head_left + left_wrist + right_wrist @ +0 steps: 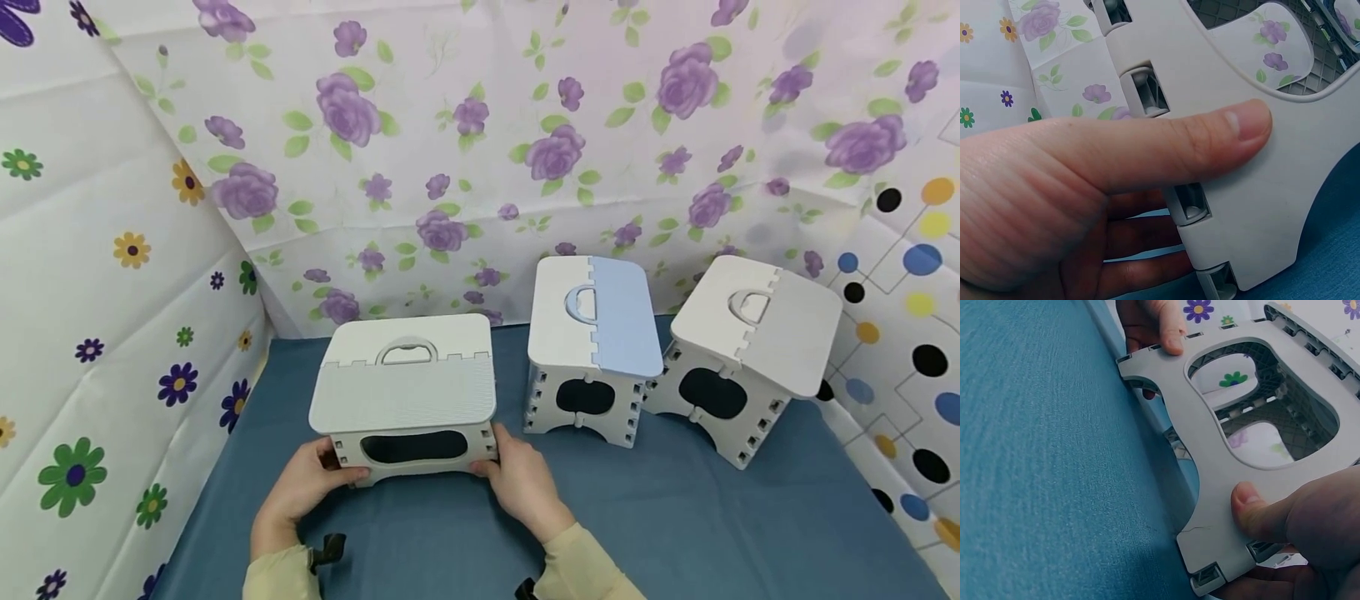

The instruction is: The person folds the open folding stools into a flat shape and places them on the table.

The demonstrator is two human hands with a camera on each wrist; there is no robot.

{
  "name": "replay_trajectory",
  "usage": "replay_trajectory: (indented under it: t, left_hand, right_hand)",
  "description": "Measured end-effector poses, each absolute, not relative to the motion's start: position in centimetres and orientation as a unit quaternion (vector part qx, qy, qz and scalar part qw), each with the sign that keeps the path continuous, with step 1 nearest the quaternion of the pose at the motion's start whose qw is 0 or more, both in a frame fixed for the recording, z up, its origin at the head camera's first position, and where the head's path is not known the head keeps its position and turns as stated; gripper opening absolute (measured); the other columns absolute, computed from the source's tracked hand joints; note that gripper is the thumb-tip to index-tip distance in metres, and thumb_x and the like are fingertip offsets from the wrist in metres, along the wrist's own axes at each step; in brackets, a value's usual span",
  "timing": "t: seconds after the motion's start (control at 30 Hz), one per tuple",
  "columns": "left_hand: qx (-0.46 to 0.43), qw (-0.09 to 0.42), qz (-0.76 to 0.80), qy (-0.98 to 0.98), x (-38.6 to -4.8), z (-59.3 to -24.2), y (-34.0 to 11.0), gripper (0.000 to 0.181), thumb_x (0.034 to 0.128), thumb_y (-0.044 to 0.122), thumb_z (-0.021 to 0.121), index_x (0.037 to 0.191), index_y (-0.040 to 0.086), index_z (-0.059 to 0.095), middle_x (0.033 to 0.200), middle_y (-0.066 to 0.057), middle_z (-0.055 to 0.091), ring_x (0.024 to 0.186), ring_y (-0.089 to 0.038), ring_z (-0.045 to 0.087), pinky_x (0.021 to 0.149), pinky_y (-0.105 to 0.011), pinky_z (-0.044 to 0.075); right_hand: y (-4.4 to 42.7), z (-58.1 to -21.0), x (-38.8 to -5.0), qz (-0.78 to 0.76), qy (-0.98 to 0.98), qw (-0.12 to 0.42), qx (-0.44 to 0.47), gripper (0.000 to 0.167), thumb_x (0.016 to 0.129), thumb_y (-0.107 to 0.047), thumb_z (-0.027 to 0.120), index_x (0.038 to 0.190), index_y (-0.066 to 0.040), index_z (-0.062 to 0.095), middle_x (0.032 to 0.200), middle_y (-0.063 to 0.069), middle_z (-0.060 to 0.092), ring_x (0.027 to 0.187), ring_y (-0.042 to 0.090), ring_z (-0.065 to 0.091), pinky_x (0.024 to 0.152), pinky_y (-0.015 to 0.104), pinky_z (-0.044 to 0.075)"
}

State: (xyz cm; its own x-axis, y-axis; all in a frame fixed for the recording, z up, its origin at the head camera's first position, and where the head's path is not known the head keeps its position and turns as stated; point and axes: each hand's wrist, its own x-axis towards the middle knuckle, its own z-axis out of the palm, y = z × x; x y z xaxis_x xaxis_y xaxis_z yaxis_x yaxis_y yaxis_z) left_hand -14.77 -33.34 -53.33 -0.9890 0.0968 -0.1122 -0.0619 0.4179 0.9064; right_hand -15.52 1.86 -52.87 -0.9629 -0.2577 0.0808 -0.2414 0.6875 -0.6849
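White-and-grey plastic, the oblong folding stool (405, 393) is upright over the blue cloth (435, 542), its long axis running crosswise, left to right — the left hand (303, 486) gripping its left end, the right hand (523, 483) its right, both equally near.

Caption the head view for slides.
Left hand and right hand grip a folding step stool; two more stools stand nearby on blue cloth.

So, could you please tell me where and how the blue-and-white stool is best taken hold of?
Probably by the handle in the middle of its top, from above: the blue-and-white stool stands upright and that loop faces up, uncovered.
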Motion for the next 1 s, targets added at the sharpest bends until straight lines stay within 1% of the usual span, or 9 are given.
replay_trajectory:
  t: [0.2,0.43,0.7,0.87,1.0]
  left_hand:
    - [0.012,0.062,0.526,0.848,-14.87,-53.1,-33.46,0.045,0.0891,0.018,0.091,0.126,0.0,0.073,0.111,-0.012,0.077,0.088,-0.022,0.071,0.071,-0.034,0.057]
    - [0.01,0.072,0.532,0.843,-14.61,-53.46,-33.25,0.046,0.0896,0.018,0.09,0.128,-0.001,0.072,0.113,-0.012,0.077,0.09,-0.021,0.071,0.072,-0.034,0.057]
    - [0.012,0.074,0.524,0.849,-14.64,-53.39,-33.2,0.041,0.0907,0.019,0.089,0.124,0.0,0.075,0.109,-0.011,0.078,0.088,-0.022,0.071,0.072,-0.034,0.057]
    - [0.017,0.075,0.519,0.851,-14.66,-53.56,-33.33,0.037,0.0918,0.019,0.088,0.12,-0.001,0.076,0.104,-0.01,0.078,0.085,-0.022,0.07,0.071,-0.034,0.057]
    - [0.02,0.073,0.513,0.855,-14.61,-53.7,-33.36,0.036,0.092,0.019,0.088,0.119,0.0,0.076,0.104,-0.01,0.078,0.085,-0.021,0.071,0.072,-0.033,0.057]
  right_hand:
    - [1.62,-52.81,-15.61,-0.362,0.923,0.009,-0.133,0.058,0.096,-0.035,0.081,0.141,-0.003,0.06,0.114,0.018,0.076,0.093,0.034,0.075,0.074,0.049,0.058]
    - [1.69,-52.71,-15.41,-0.363,0.924,0.026,-0.121,0.063,0.097,-0.035,0.081,0.145,-0.002,0.059,0.117,0.019,0.075,0.095,0.036,0.075,0.075,0.051,0.058]
    - [1.74,-52.71,-15.41,-0.362,0.924,0.028,-0.117,0.066,0.097,-0.035,0.081,0.149,-0.001,0.057,0.121,0.021,0.075,0.1,0.039,0.074,0.079,0.054,0.059]
    - [1.77,-52.73,-15.4,-0.363,0.923,0.026,-0.121,0.062,0.097,-0.035,0.081,0.145,-0.003,0.059,0.116,0.018,0.076,0.095,0.035,0.075,0.074,0.052,0.058]
    - [1.81,-52.83,-15.45,-0.364,0.923,0.023,-0.125,0.056,0.096,-0.035,0.082,0.14,-0.006,0.062,0.111,0.014,0.076,0.089,0.031,0.074,0.07,0.049,0.057]
